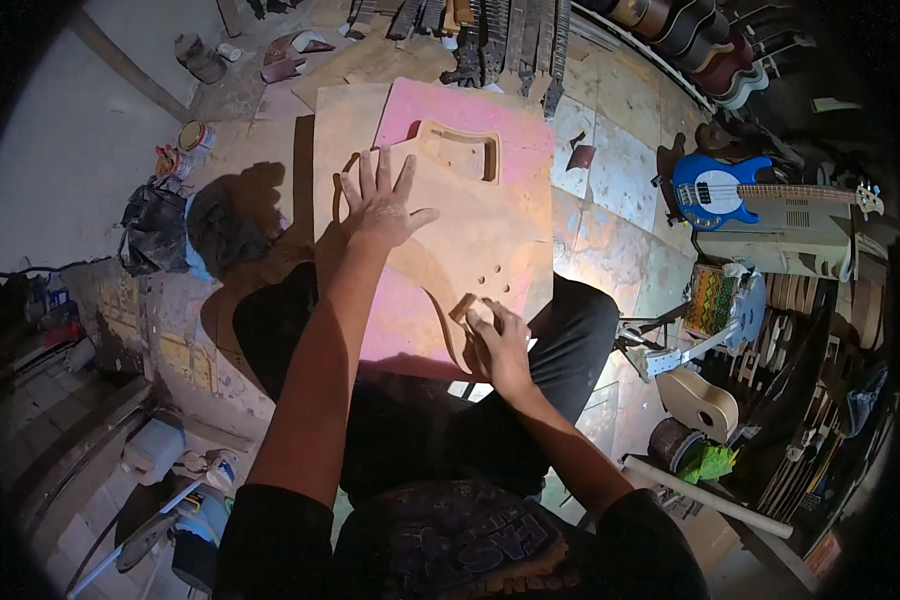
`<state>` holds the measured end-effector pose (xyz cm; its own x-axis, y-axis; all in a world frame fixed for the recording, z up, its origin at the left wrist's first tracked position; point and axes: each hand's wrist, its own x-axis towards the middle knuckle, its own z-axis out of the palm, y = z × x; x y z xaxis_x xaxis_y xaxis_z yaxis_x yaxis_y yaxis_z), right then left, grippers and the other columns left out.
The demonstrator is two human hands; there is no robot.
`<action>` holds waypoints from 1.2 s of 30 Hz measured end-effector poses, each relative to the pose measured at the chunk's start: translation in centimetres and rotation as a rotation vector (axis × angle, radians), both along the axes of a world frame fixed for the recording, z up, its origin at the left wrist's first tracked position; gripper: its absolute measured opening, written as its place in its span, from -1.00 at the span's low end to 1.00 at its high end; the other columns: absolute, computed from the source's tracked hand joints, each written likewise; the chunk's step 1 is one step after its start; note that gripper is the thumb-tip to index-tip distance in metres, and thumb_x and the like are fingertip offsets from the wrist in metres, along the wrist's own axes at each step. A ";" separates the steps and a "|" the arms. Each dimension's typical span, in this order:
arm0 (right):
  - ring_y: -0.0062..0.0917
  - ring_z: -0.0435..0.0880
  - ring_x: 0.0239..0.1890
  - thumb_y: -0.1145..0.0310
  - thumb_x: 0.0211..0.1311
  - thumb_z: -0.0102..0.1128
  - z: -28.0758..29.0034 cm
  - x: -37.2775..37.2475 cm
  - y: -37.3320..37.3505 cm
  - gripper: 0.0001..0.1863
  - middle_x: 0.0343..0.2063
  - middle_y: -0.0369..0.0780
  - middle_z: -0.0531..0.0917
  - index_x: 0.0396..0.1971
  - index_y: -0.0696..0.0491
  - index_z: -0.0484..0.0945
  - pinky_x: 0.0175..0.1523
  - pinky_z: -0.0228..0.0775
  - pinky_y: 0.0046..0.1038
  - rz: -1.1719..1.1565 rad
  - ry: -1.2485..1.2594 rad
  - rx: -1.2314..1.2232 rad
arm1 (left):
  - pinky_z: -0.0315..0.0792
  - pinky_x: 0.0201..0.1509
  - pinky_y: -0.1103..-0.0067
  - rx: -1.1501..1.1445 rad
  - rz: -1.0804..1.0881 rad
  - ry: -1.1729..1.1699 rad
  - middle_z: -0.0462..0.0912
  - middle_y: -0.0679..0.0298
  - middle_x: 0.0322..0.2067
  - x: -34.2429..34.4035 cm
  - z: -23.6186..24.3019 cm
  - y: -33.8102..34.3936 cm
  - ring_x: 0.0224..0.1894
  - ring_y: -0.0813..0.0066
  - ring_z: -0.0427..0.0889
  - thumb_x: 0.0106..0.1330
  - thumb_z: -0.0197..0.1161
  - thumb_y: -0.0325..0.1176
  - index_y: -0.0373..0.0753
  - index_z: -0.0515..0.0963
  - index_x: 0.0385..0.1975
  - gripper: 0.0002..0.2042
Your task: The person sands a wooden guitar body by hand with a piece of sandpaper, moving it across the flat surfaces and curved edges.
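Observation:
A bare wooden electric guitar body (460, 225) lies flat in front of me, with a routed cavity at its far end and several small round holes near its right edge. Beneath it is a board (530, 140) with a worn pink surface. My left hand (380, 205) rests on the body's far left part, fingers spread, holding nothing. At the near end, my right hand (500, 345) grips a small sanding block (465, 307) against the wood beside the curved edge. The block's underside is hidden.
A blue electric bass (715, 192) lies on a cabinet at the right. An acoustic guitar body (698, 403) and a dark bucket (676, 444) sit lower right. Guitar necks (515, 45) lie beyond the board. Dark cloth (225, 230) and a paint can (196, 136) are at the left.

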<state>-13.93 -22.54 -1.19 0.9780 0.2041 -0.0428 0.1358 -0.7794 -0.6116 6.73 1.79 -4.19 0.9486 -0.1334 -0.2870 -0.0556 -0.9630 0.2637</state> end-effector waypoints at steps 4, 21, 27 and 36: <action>-0.02 0.54 0.24 0.40 0.16 0.46 0.6 7.5 4.6 -0.42 0.29 -0.02 0.55 0.23 -0.17 0.62 0.29 0.36 -0.05 0.038 -0.151 -0.040 | -0.47 0.53 -0.41 -0.018 -0.014 -0.016 -0.32 -0.07 0.69 -0.2 -0.6 0.3 0.69 -0.25 -0.48 0.25 0.24 0.49 0.10 -0.05 0.70 0.10; 0.01 0.54 0.23 0.36 0.15 0.50 -2.1 2.3 1.2 -0.47 0.26 -0.03 0.58 0.18 -0.16 0.67 0.31 0.36 -0.03 -0.001 -0.161 0.010 | -0.41 0.54 -0.42 0.007 -0.073 -0.025 -0.29 -0.11 0.68 -0.2 -0.6 0.9 0.68 -0.30 -0.42 0.43 0.12 0.37 0.08 -0.07 0.70 -0.05; -0.01 0.55 0.22 0.42 0.15 0.45 0.6 9.3 5.4 -0.47 0.25 -0.06 0.59 0.18 -0.17 0.67 0.31 0.37 -0.02 0.028 -0.194 -0.016 | -0.34 0.57 -0.35 -0.025 -0.051 -0.083 -0.20 -0.10 0.67 -0.5 -1.2 1.0 0.69 -0.23 -0.31 0.52 0.11 0.20 0.05 0.03 0.67 -0.19; -0.06 0.55 0.23 0.44 0.13 0.50 0.2 4.1 0.6 -0.38 0.27 -0.07 0.59 0.24 -0.26 0.68 0.31 0.36 -0.08 0.078 -0.120 -0.087 | 0.12 0.63 0.29 -0.657 0.230 -0.234 0.31 -0.13 0.50 0.0 -4.9 8.1 0.57 -0.07 0.26 0.59 0.14 -0.22 -0.35 0.16 0.56 -0.36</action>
